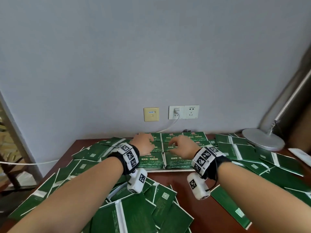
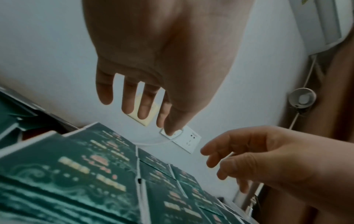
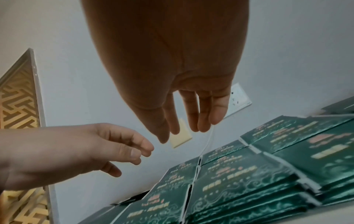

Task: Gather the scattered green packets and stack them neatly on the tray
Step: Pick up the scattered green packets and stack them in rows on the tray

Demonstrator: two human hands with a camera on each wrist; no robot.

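- On the left of the table (image 1: pixel 193 185), loose green packets (image 1: pixel 94 153) lie scattered and overlapping, more heaped at the near edge.
- Left hand (image 1: pixel 144 143) hovers over the stacks, fingers relaxed and spread, holding nothing; the left wrist view shows a bare palm.
- Centre: tray (image 1: pixel 170 170) carries neat stacks (image 1: pixel 176 161) in rows, printed side up; only its pale front rim shows.
- Right hand (image 1: pixel 182 146) just above the stacks, fingers loosely bent, nothing gripped; whether the fingertips touch the top packet, cannot tell.
- Right side: more scattered packets, then a lamp base (image 1: pixel 263 141) at the far corner.
- Step, judged: between a drop-off and the next pickup, or tidying the piles. Many packets not yet gathered.
- Next calls for reaching to a loose packet, turning it print side up, and aligning its edges on a stack.
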